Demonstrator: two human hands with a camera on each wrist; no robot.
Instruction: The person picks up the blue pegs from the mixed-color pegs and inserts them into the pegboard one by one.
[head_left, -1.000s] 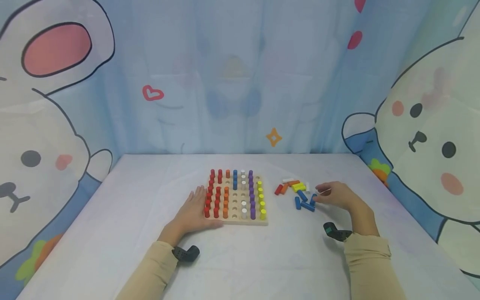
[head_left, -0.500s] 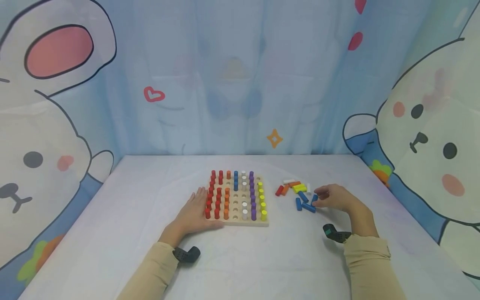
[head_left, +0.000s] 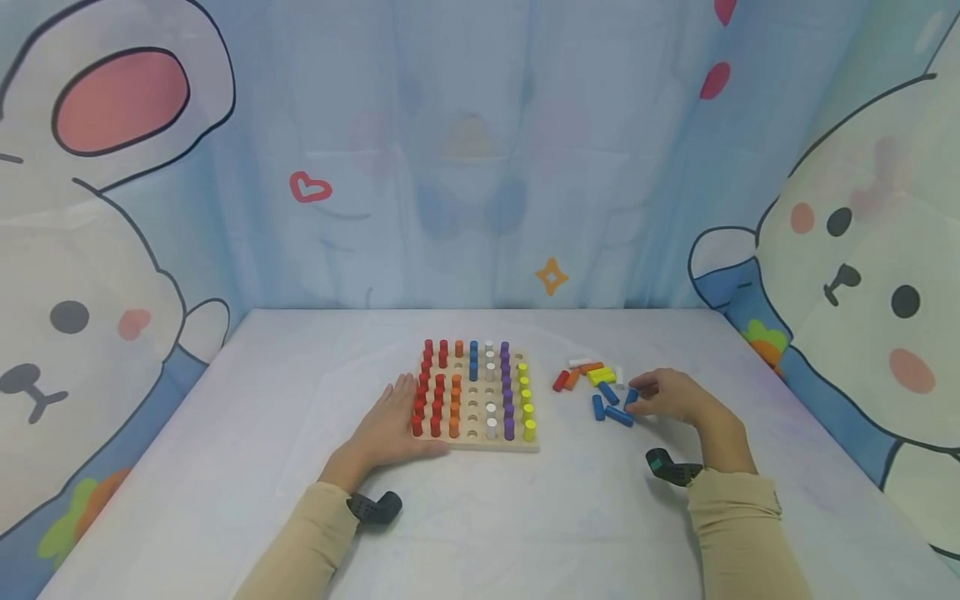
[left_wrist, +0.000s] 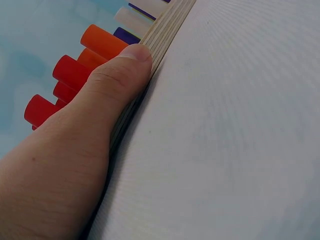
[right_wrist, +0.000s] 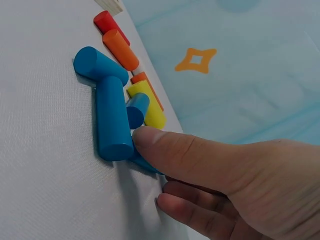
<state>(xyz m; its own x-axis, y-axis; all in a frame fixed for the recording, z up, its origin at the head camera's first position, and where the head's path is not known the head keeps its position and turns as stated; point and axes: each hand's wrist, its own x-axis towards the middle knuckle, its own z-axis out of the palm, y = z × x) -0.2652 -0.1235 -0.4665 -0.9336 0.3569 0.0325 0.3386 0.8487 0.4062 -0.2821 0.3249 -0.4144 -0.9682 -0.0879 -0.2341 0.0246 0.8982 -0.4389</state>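
Observation:
A wooden pegboard (head_left: 491, 446) holds upright pegs in columns of red, orange, blue, white, purple and yellow; bare holes show among them, several in the blue column. My left hand (head_left: 386, 429) lies along its left side, fingers extended, and in the left wrist view the thumb (left_wrist: 122, 70) presses on the front edge. To the right of the board, my right hand (head_left: 671, 398) is at the loose pegs. Its thumb and fingers pinch a blue peg (head_left: 632, 397), mostly hidden behind the thumb (right_wrist: 160, 147) in the right wrist view.
Other loose blue pegs (head_left: 618, 416) lie left of the right hand. Behind them are yellow (head_left: 602, 377), orange (head_left: 572, 380), red (head_left: 561, 381) and white pegs (head_left: 580, 362). A patterned curtain (head_left: 465, 167) hangs at the table's far edge.
Since the earliest frame my right hand has lowered slightly, its fingers closing on the blue peg. The left hand stays against the board, and the pegs in the board look unchanged.

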